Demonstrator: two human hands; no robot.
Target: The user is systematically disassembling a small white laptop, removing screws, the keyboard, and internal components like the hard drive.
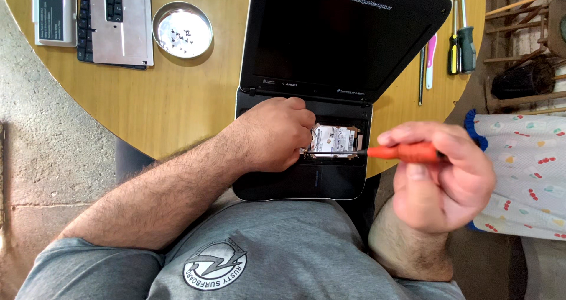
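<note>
Left of the open laptop (330, 87): removed keyboard (115, 20), then a metal dish (182, 30) corralling tiny screws. Left hand (274, 135) lies loosely curled on the laptop's base, steadying the exposed hard drive (335, 141). Right hand (445, 179) pinches the orange screwdriver (407, 153), tip at the drive's edge. Spare screwdrivers (461, 34) wait right of the laptop.

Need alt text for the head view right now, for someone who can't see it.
A person's right hand holds an orange-handled screwdriver, its tip at a hard drive set in an opened black laptop; the left hand rests on the laptop beside the drive. On the round wooden table sit a metal dish of screws, a removed keyboard and spare screwdrivers.
</note>
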